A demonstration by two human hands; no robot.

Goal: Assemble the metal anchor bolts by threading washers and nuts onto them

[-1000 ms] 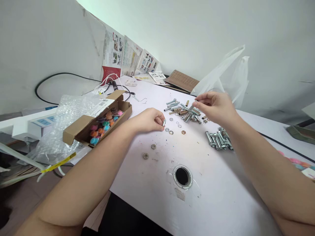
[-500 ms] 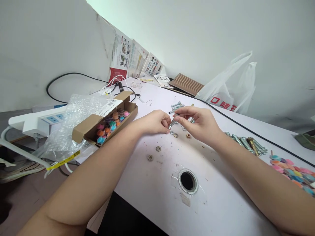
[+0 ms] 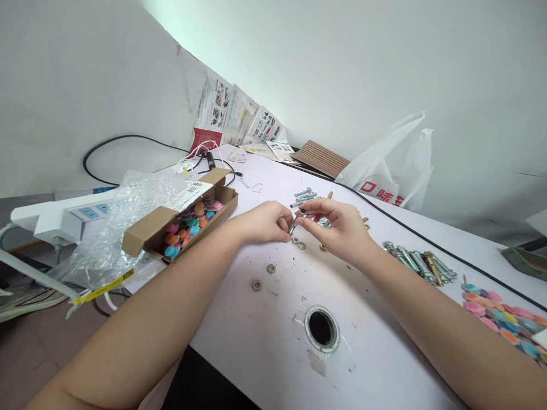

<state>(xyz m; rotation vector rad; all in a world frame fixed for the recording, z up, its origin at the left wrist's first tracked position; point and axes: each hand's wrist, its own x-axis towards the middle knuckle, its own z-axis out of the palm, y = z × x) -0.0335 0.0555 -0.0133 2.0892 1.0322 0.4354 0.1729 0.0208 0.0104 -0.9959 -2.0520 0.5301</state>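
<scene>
Both hands meet over the middle of the white table (image 3: 384, 341). My left hand (image 3: 267, 221) is closed, pinching the lower end of a small metal bolt (image 3: 294, 224). My right hand (image 3: 337, 223) is closed too, its fingertips pinched on the bolt's upper end. Loose washers (image 3: 301, 245) lie just below the hands, and two nuts (image 3: 264, 276) sit nearer to me. Behind the hands lies a heap of bolts (image 3: 304, 195), partly hidden by my right hand.
An open cardboard box (image 3: 179, 219) of coloured caps lies at the left on bubble wrap (image 3: 123, 210). A row of bolts (image 3: 421, 263) and coloured discs (image 3: 499, 313) lie at the right. A round cable hole (image 3: 321, 327) is near me. A plastic bag (image 3: 391, 165), a black cable and leaflets are behind.
My right hand came back from the bolt heap with a bolt and met my left hand, which held a small metal piece. Both now pinch the bolt. The camera view shifted.
</scene>
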